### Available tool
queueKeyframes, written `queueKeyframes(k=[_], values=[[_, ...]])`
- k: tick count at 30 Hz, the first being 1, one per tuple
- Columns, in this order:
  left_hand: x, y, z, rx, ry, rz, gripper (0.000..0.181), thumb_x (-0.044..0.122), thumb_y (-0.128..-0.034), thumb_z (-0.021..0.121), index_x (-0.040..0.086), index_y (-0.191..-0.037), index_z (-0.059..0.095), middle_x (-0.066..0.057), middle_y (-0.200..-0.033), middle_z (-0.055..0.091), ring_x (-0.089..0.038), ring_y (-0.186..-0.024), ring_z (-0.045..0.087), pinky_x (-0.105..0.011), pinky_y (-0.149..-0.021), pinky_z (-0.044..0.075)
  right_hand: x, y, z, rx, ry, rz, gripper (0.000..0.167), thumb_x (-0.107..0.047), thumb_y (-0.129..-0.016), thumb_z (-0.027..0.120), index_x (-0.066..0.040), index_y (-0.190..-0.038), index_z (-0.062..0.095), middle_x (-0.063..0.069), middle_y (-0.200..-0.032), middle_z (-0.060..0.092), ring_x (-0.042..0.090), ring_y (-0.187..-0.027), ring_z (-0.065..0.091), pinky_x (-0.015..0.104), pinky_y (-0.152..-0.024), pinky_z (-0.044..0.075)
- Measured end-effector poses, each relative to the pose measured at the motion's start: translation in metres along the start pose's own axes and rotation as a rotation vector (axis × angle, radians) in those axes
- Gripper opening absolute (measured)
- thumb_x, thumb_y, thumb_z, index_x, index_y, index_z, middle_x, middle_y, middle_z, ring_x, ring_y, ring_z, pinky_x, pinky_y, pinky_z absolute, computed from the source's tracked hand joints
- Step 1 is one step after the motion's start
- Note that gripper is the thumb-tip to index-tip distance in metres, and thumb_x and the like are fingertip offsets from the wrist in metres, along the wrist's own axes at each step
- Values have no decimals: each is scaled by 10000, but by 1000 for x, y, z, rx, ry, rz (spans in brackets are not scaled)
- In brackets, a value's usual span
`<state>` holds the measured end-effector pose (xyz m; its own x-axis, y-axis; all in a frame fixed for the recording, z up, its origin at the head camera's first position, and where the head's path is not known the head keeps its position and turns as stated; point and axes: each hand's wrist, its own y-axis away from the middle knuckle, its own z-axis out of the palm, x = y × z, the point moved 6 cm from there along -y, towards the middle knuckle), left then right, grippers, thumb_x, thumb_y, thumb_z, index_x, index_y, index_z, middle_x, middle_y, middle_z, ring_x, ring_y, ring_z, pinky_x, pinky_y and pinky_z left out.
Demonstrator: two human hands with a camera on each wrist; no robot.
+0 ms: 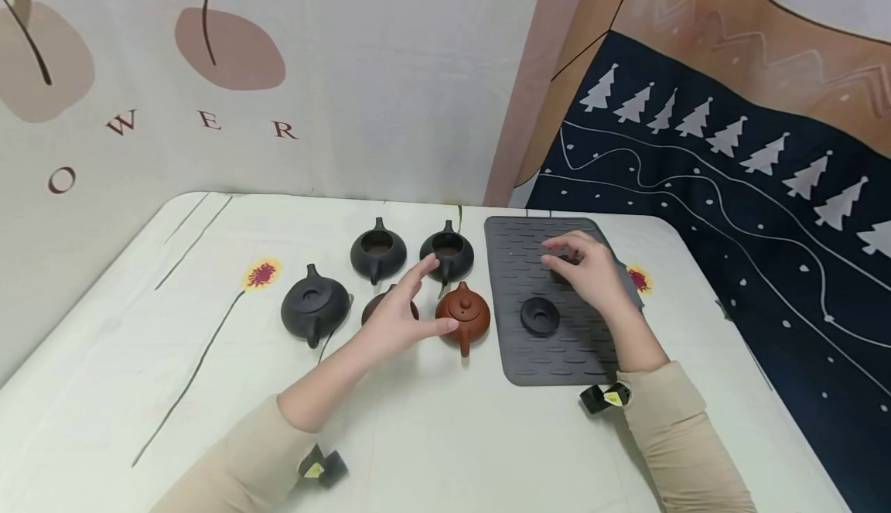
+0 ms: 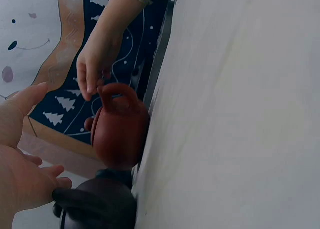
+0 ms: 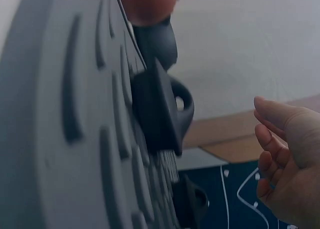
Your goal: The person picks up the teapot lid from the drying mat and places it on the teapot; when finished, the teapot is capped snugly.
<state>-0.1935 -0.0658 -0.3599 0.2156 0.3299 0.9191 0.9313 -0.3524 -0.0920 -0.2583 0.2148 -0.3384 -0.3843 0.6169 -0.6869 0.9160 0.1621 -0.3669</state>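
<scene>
My left hand [image 1: 394,323] hovers with fingers spread over a dark brown teapot [image 1: 371,313], partly hiding it. The thumb overlaps a lidded reddish-brown teapot [image 1: 465,308]; in the left wrist view that teapot [image 2: 120,139] and a dark teapot [image 2: 102,206] are beside the hand [image 2: 25,169]. My right hand [image 1: 592,269] is over the grey ribbed mat [image 1: 515,358], holding nothing. A dark lid [image 1: 565,264] lies partly hidden beneath it. Another black lid [image 1: 540,317] is on the mat, nearer me. The right wrist view shows the right hand [image 3: 295,154] apart from the lids.
Two black teapots without lids, one on the left [image 1: 378,258] and one on the right [image 1: 452,261], stand at the back. A dark grey lidded teapot [image 1: 315,308] stands at the left. Printed fabric [image 1: 390,95] hangs behind the table.
</scene>
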Motion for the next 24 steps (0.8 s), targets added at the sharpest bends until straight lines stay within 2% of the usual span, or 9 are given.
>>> queueKeyframes(k=[9, 16, 24], values=[[5, -5, -28, 59, -89, 34, 989, 299, -791, 801, 193, -1542, 166, 46, -1522, 309, -304, -1394, 256, -501, -1099, 236, 30, 0, -9, 19, 12, 97, 266, -193, -891, 706, -30, -1102, 695, 103, -1031, 607, 250, -883, 464, 370, -738, 382], [5, -9, -51, 76, -45, 44, 991, 253, -820, 781, 201, -1549, 111, 23, -1546, 264, -243, -1412, 209, -419, -1121, 214, 49, 2, -16, 33, 29, 164, 265, -173, -890, 705, -25, -1109, 691, 125, -1038, 594, 236, -851, 462, 361, -717, 384], [-7, -10, -79, 77, -60, 31, 960, 331, -822, 771, 213, -1544, 149, 38, -1539, 278, -230, -1416, 202, -471, -1114, 217, 64, 6, -19, 8, 32, 211, 276, -142, -898, 690, -3, -1136, 671, 143, -1073, 586, 245, -893, 450, 380, -747, 381]])
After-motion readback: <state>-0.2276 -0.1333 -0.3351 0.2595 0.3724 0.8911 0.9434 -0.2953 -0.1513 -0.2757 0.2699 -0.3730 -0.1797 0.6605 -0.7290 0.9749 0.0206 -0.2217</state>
